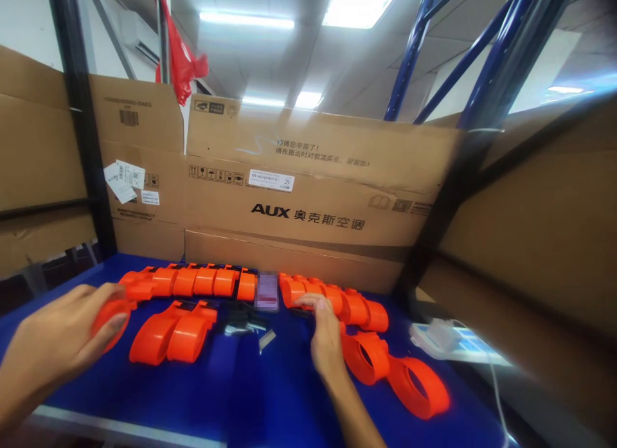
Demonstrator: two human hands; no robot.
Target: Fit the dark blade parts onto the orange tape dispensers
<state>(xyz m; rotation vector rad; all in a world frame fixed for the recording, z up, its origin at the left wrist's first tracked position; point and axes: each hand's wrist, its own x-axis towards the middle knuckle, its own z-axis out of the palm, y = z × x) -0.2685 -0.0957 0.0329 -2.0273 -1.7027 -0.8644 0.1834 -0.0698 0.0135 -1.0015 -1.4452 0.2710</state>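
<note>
A single ring (110, 312) sits inside the left fingers (91, 295), at the near left of the surface (241, 396). Just right of them lies a pair of rings (173, 335), and behind that pair a long row (193, 281) runs off to the right. The right fingers (311, 301) rest on a second row (354, 306); a phone (267, 292) stands between the two rows. Small metal bits (248, 327) lie left of these fingers, two more rings (393, 371) right of them and nearer. Cardboard boxes (308, 197) stand behind everything.

Head-worn view, facing forward and down, close over blue table (270, 396) — cardboard boxes (313, 197) straight ahead
</note>
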